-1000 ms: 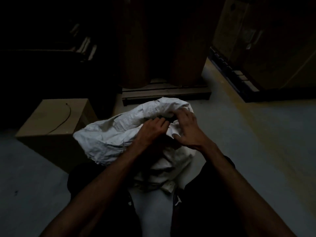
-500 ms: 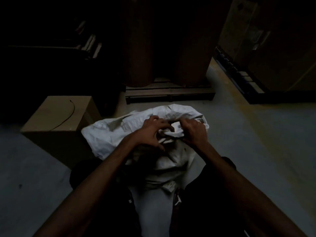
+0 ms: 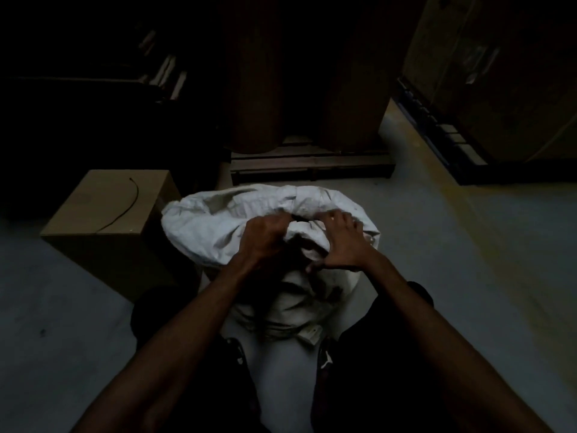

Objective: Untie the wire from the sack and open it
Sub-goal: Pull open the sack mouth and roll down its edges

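Note:
A crumpled white woven sack [image 3: 218,226] stands on the floor between my knees, its top folded over toward the left. My left hand [image 3: 265,237] is clenched on a bunch of the sack's cloth near its mouth. My right hand [image 3: 342,242] presses on the cloth just right of it, fingers spread over the fold and thumb pointing down. A small dark gap [image 3: 299,217] shows between the two hands. A thin black wire [image 3: 129,203] lies curved on top of the cardboard box [image 3: 93,220] to the left, apart from the sack.
A wooden pallet [image 3: 312,165] carrying two tall brown rolls [image 3: 349,89] stands just behind the sack. A dark pallet with large cartons [image 3: 499,73] is at the right. Dark shelving fills the left. Grey concrete floor [image 3: 468,260] spreads to the right.
The sack's top has spread wider and rounder. My left hand has closed into a fist on the cloth, and my right hand has opened out over the fold. The view has shifted slightly.

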Motion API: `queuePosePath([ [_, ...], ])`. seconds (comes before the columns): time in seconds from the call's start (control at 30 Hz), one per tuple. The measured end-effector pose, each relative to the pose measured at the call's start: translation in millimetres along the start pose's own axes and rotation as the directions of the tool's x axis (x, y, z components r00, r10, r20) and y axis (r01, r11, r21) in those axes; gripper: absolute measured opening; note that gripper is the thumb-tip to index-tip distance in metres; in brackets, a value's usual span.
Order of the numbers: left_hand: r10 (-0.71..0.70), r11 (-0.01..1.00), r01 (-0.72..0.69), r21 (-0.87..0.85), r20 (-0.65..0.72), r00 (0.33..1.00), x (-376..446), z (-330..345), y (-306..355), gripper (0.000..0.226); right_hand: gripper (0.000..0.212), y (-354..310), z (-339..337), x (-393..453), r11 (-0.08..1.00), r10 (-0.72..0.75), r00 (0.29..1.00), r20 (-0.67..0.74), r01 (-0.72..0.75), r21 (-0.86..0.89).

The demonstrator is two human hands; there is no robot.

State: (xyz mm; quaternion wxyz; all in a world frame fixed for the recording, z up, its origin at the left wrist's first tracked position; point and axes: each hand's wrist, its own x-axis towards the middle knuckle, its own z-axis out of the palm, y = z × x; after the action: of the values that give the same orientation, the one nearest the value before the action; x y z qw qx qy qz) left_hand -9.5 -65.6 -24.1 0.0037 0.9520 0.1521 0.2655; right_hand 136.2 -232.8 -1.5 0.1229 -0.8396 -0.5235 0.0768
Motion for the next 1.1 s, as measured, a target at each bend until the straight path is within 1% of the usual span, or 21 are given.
queuePosePath([
  [0.03, 0.098, 0.995, -0.094, 0.041, -0.100, 0.990, 4.4, 2.9, 1.8, 0.031, 0.114, -4.0, -2.4, 2.1, 0.998, -0.034, 0.994, -0.101, 0.038, 0.041],
  [0.1, 0.268, 0.962, -0.246, 0.117, -0.255, 0.929, 16.7, 5.0, 4.6, 0.032, 0.103, -7.9, -3.8, 9.4, 0.971, -0.114, 0.976, -0.185, 0.149, 0.187],
  [0.17, 0.361, 0.933, -0.342, 0.115, -0.278, 0.890, 26.8, 3.2, 5.8, 0.032, 0.088, -11.2, -4.7, 15.8, 0.960, -0.164, 0.963, -0.213, 0.205, 0.190],
  [0.23, 0.403, 0.910, -0.415, -0.015, -0.205, 0.892, 30.1, -2.8, 5.7, 0.020, 0.070, -10.4, -3.7, 19.7, 0.974, -0.165, 0.942, -0.291, 0.202, 0.099],
  [0.27, 0.378, 0.905, -0.390, -0.169, -0.099, 0.920, 30.9, -10.4, 4.8, 0.029, 0.062, -8.1, -2.0, 20.3, 0.982, -0.164, 0.930, -0.329, 0.186, 0.036],
  [0.3, 0.335, 0.888, -0.306, -0.343, 0.029, 0.942, 30.7, -17.6, 2.7, 0.045, 0.056, -5.3, 0.9, 20.0, 0.987, -0.158, 0.923, -0.351, 0.158, -0.028],
  [0.33, 0.303, 0.862, -0.204, -0.465, 0.149, 0.941, 29.2, -23.7, -0.5, 0.059, 0.052, -2.6, 3.8, 19.1, 0.989, -0.146, 0.921, -0.361, 0.122, -0.088],
  [0.37, 0.298, 0.848, -0.158, -0.505, 0.210, 0.931, 27.9, -30.2, -3.5, 0.069, 0.049, 1.3, 7.6, 18.4, 0.986, -0.137, 0.918, -0.373, 0.091, -0.136],
  [0.43, 0.306, 0.896, -0.185, -0.404, 0.259, 0.916, 23.9, -32.9, -16.1, 0.088, 0.043, 7.8, 13.7, 15.2, 0.976, -0.147, 0.886, -0.440, 0.059, -0.208],
  [0.5, 0.261, 0.933, -0.143, -0.332, 0.348, 0.901, 16.5, -31.3, -30.3, 0.102, 0.039, 9.6, 17.9, 9.5, 0.960, -0.196, 0.839, -0.508, 0.059, -0.274],
  [0.57, 0.198, 0.957, -0.082, -0.278, 0.417, 0.887, 4.4, -23.8, -39.6, 0.098, 0.039, 8.5, 21.0, 6.6, 0.948, -0.231, 0.811, -0.537, 0.064, -0.312],
  [0.6, 0.168, 0.969, -0.073, -0.234, 0.417, 0.893, -1.5, -19.9, -40.8, 0.084, 0.041, 7.8, 20.8, 5.9, 0.949, -0.226, 0.820, -0.525, 0.065, -0.307],
  [0.67, 0.106, 0.982, -0.048, -0.185, 0.315, 0.943, -11.7, -11.8, -37.6, 0.055, 0.055, 5.9, 12.4, 5.5, 0.971, -0.160, 0.910, -0.383, 0.074, -0.228],
  [0.73, 0.024, 0.982, 0.015, -0.189, 0.201, 0.979, -16.6, -7.5, -29.7, 0.053, 0.087, 4.8, -4.0, 5.9, 0.988, -0.073, 0.994, -0.077, 0.062, -0.144],
  [0.8, -0.028, 0.981, 0.041, -0.188, 0.068, 0.997, -17.6, -7.0, -23.2, 0.055, 0.116, -2.8, -25.0, 6.5, 0.997, 0.002, 0.971, 0.239, 0.015, -0.070],
  [0.83, -0.028, 0.985, 0.026, -0.171, -0.006, 1.000, -16.9, -6.3, -21.6, 0.055, 0.120, -9.8, -29.9, 7.8, 1.000, 0.021, 0.949, 0.314, -0.017, -0.014],
  [0.87, -0.024, 0.987, 0.014, -0.158, -0.065, 0.998, -14.9, -8.3, -19.2, 0.054, 0.122, -18.4, -29.7, 9.9, 0.997, 0.030, 0.949, 0.314, -0.049, 0.053],
  [0.93, -0.016, 0.988, -0.005, -0.151, -0.133, 0.991, -8.8, -9.8, -17.2, 0.054, 0.129, -34.4, -24.2, 17.3, 0.979, 0.089, 0.979, 0.183, -0.120, 0.166],
  [1.0, 0.037, 0.991, -0.061, -0.121, -0.190, 0.981, -4.4, -7.4, -19.5, 0.055, 0.129, -42.6, -11.9, 24.4, 0.975, 0.065, 0.997, 0.031, -0.070, 0.211],
  [1.03, 0.076, 0.991, -0.096, -0.091, -0.207, 0.975, -4.2, -5.6, -22.6, 0.049, 0.120, -45.6, -9.0, 26.7, 0.972, 0.028, 1.000, -0.010, -0.024, 0.235],
  [1.1, 0.132, 0.988, -0.146, -0.052, -0.217, 0.967, -3.7, -4.1, -31.7, 0.023, 0.086, -51.7, -9.6, 29.5, 0.973, -0.032, 0.998, -0.054, 0.044, 0.228],
])
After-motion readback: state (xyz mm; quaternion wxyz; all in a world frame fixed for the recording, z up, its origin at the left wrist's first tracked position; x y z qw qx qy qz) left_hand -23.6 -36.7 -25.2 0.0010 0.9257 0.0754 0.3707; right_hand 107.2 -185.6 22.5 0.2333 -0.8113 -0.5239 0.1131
